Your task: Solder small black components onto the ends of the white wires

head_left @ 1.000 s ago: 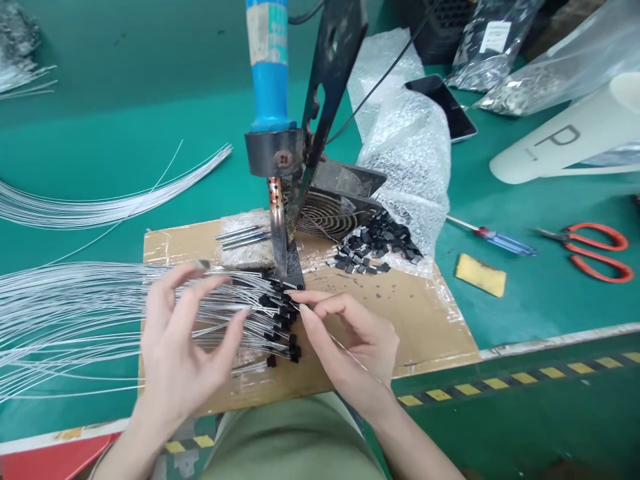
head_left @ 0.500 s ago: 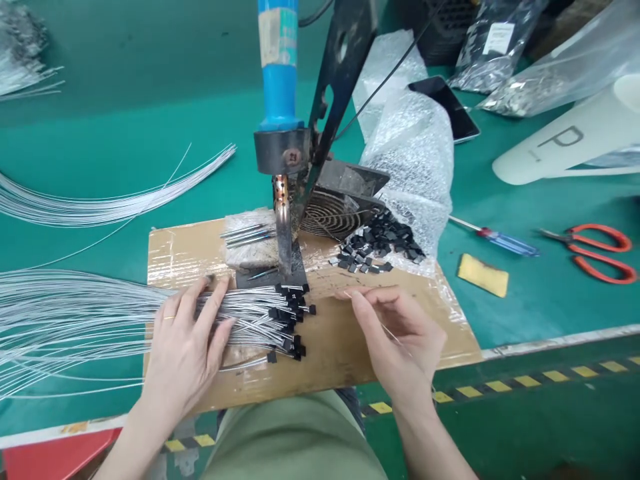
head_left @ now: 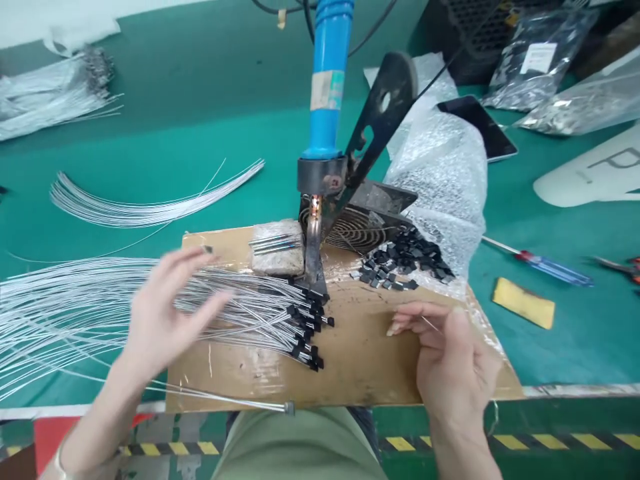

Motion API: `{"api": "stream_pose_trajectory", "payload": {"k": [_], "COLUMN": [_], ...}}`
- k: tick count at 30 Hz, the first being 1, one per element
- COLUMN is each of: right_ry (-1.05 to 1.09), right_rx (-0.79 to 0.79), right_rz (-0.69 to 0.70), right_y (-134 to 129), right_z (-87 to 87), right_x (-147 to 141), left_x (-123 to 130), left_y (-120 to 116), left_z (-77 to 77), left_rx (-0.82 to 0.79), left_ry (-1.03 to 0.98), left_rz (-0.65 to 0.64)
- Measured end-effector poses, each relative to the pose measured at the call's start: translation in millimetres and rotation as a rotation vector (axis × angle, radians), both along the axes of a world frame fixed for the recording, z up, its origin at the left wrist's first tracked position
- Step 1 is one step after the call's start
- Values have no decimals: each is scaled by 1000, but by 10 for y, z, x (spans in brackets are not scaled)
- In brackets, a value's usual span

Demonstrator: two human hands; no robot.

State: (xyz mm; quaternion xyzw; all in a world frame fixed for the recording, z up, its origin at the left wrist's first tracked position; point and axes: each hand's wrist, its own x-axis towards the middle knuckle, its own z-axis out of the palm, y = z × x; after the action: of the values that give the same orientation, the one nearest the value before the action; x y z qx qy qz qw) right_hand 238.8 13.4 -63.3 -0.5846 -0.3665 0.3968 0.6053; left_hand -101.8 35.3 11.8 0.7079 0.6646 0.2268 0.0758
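Note:
My left hand (head_left: 163, 310) hovers, slightly blurred, at the upper side of a bundle of thin white wires (head_left: 235, 300), thumb and fingers apart with nothing held. The wires end in small black connectors (head_left: 307, 327) on the cardboard (head_left: 373, 373). One separate wire with a grey end piece (head_left: 289, 407) lies along the cardboard's front edge. To the right, my right hand (head_left: 455, 360) is half curled, palm up, around a thin white wire (head_left: 430, 324). Part of that wire is hidden by the hand; a bit shows beside the wrist.
A blue hot-air gun (head_left: 327, 87) on a black bracket (head_left: 383, 113) points down behind the connectors. Loose black pieces (head_left: 405, 260) lie by bubble wrap (head_left: 440, 173). Rightward are a yellow sponge (head_left: 523, 303), a screwdriver (head_left: 555, 267) and red-handled scissors (head_left: 630, 267).
My left hand has lifted off the wire bundle and its fingers have spread. My right hand has moved right, its thumb farther from the fingertips. The view has shifted.

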Motion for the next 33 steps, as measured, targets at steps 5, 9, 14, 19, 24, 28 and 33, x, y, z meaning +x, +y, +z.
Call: {"api": "stream_pose_trajectory", "payload": {"k": [5,9,14,19,24,28,33], "right_ry": [18,-10,-60,-120,-151,-146,-134], "right_rx": [-1,-41,-99,-89,-78,-85,-99], "right_rz": [-5,3,14,42,73,68,50], "right_y": [54,42,31,40,47,54,57], "right_z": [-23,-59,-66,-102,-143,-145,-121], "right_x": [25,35,34,64,103,99,73], "left_x": [-394,-572,-559,-532,-394,-282,-251], "left_y": [995,1631,1861,1821,1593,1363,989], "left_z": [-28,-241,-336,-187,135,294,309], "left_rx": [7,-84,-132,-113,-58,1,102], "left_ry": [39,79,91,12,-217,-421,-582], "left_rz": [210,209,156,174,175,147,102]}}
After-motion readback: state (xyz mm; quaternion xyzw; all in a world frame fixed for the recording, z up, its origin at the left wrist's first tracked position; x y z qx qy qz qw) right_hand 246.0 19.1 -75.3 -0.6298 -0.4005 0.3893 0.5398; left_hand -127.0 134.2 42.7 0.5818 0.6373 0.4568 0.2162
